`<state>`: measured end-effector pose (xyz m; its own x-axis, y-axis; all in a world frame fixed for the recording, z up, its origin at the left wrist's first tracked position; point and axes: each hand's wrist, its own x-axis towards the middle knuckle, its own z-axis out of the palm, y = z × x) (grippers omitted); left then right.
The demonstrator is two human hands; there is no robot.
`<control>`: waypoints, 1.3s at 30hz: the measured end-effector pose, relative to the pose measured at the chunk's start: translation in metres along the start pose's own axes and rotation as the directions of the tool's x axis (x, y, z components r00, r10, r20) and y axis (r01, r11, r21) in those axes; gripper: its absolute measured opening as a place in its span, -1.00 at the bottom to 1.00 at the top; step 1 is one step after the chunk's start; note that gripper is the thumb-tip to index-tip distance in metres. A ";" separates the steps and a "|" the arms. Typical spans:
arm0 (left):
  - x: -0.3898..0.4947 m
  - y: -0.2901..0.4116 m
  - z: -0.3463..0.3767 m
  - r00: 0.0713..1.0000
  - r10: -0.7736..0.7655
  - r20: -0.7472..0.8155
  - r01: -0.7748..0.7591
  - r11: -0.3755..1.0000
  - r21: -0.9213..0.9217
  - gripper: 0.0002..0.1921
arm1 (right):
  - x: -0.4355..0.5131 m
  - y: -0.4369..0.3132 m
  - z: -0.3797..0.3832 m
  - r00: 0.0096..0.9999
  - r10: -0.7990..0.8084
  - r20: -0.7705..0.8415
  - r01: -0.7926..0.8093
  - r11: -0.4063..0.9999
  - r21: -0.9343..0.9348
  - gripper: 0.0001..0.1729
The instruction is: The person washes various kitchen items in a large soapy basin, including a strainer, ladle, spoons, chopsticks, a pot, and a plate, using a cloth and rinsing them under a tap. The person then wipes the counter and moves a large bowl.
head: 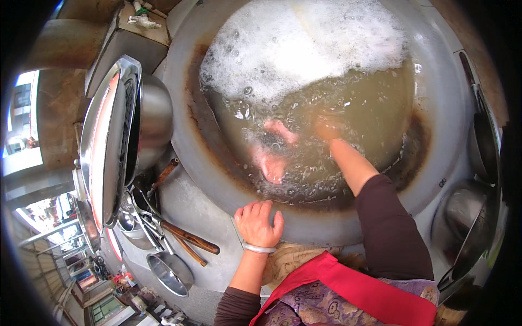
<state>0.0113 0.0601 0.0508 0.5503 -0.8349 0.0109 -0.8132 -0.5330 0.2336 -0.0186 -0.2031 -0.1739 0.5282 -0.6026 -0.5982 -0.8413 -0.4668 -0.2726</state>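
Note:
A very large metal wok [322, 228] holds murky water with white foam [293, 53] over its far part. My left hand [260, 224], with a pale bangle at the wrist, rests on the wok's near rim and holds nothing. My right hand [326, 126] is sunk in the water right of centre, blurred by it; its fingers and anything in them cannot be made out. Pink pieces, seemingly raw meat, lie partly under water to its left, one nearer the middle [281, 131] and one nearer the rim [272, 166].
Steel basins or lids [153, 122] stand tilted at left. Wooden-handled utensils [191, 238] and a small steel bowl [170, 274] lie on the tiled counter [191, 203]. More metal pans [461, 220] stand at right. A tap [142, 20] is at the upper left.

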 end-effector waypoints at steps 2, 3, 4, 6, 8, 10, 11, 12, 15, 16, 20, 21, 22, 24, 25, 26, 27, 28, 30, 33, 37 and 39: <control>-0.001 0.000 0.000 1.000 0.011 -0.009 -0.011 1.000 0.022 -0.76 | -0.021 0.030 -0.010 0.997 0.073 -0.008 -0.070 0.976 0.205 -0.49; -0.001 0.000 0.000 1.000 0.012 -0.020 -0.012 1.000 0.029 -0.75 | -0.033 0.043 -0.018 0.997 0.056 -0.062 -0.040 0.972 0.231 -0.51; -0.002 0.000 0.000 1.000 0.020 -0.018 -0.020 0.999 0.036 -0.75 | -0.049 0.049 -0.021 0.988 0.059 -0.146 -0.034 0.986 0.166 -0.52; -0.002 0.000 0.000 1.000 0.020 -0.024 -0.020 0.999 0.032 -0.76 | -0.086 0.051 -0.025 0.965 -0.186 -0.186 0.127 0.949 -0.287 -0.52; -0.003 0.001 -0.001 1.000 0.014 -0.012 -0.013 0.999 0.053 -0.77 | -0.109 0.043 -0.032 0.986 -0.165 0.011 0.159 0.929 -0.333 -0.51; -0.004 0.001 -0.002 1.000 0.001 0.018 -0.002 0.997 0.073 -0.74 | -0.130 0.033 -0.032 0.969 -0.216 0.124 0.226 0.971 -0.077 -0.49; -0.005 0.002 -0.003 0.999 -0.002 0.038 -0.001 0.996 0.085 -0.71 | -0.140 0.028 -0.029 0.936 -0.350 0.039 0.352 0.935 -0.051 -0.49; -0.005 0.002 -0.003 0.998 -0.014 0.059 0.007 0.994 0.106 -0.67 | -0.149 0.024 -0.026 0.885 -0.465 0.015 0.465 0.885 -0.031 -0.49; -0.004 0.002 -0.002 0.999 0.020 -0.043 -0.016 0.997 0.081 -0.54 | -0.164 0.002 -0.017 0.830 -0.547 -0.106 0.554 0.790 0.264 -0.62; -0.004 0.002 -0.001 0.998 0.042 -0.047 -0.035 0.991 0.131 -0.51 | -0.168 -0.008 -0.016 0.767 -0.637 -0.083 0.613 0.688 0.389 -0.64; -0.003 -0.003 -0.002 0.995 0.021 0.099 -0.034 0.992 0.125 -0.49 | -0.193 -0.064 -0.024 0.580 -0.814 -0.033 0.669 0.452 0.590 -0.73; -0.003 -0.004 -0.002 0.979 -0.023 0.202 0.006 0.997 0.080 -0.51 | -0.197 -0.073 -0.032 0.521 -0.850 -0.080 0.683 0.359 0.636 -0.73; -0.002 -0.005 -0.003 0.984 0.001 0.176 -0.016 0.997 0.080 -0.62 | -0.199 -0.076 -0.042 0.546 -0.837 0.037 0.549 0.391 0.739 -0.80; -0.002 -0.006 -0.003 0.987 0.028 0.161 -0.042 0.996 0.083 -0.82 | -0.196 -0.068 -0.063 0.504 -0.831 0.236 0.557 0.522 0.646 -0.84; -0.002 -0.006 -0.003 0.986 0.028 0.165 -0.043 0.995 0.088 -0.84 | -0.193 -0.059 -0.072 0.440 -0.830 0.343 0.543 0.550 0.635 -0.85; -0.002 -0.006 -0.002 0.991 0.036 0.128 -0.045 0.997 0.067 -0.83 | -0.189 -0.051 -0.077 0.464 -0.803 0.373 0.534 0.590 0.606 -0.81; -0.002 -0.005 -0.001 0.995 0.029 0.097 -0.034 0.998 0.053 -0.80 | -0.187 -0.042 -0.080 0.560 -0.707 0.431 0.333 0.669 0.664 -0.77; -0.002 -0.004 0.000 0.998 0.022 0.066 -0.024 0.999 0.038 -0.76 | -0.183 -0.037 -0.080 0.557 -0.724 0.407 0.289 0.628 0.722 -0.75; -0.002 -0.002 0.002 0.997 -0.010 0.076 0.008 1.000 0.025 -0.76 | -0.172 -0.034 -0.082 0.618 -0.709 0.340 0.249 0.587 0.770 -0.71; -0.003 -0.001 0.002 0.998 -0.050 0.031 0.049 0.999 0.017 -0.73 | -0.141 -0.040 -0.100 0.722 -0.684 0.100 0.352 0.487 0.799 -0.67; -0.004 -0.001 0.003 0.998 -0.054 -0.027 0.054 0.998 -0.016 -0.72 | -0.035 0.009 -0.176 0.916 -0.073 -0.394 0.312 0.747 0.587 -0.71; -0.003 -0.001 0.003 0.998 -0.063 -0.004 0.062 0.996 -0.059 -0.70 | 0.030 0.050 -0.205 0.865 0.042 -0.500 -0.002 0.997 0.081 -0.34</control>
<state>0.0101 0.0624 0.0480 0.6011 -0.7992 0.0005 -0.7647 -0.5750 0.2909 -0.0211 -0.3775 -0.0510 0.4787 -0.8648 -0.1517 -0.8489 -0.4117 -0.3315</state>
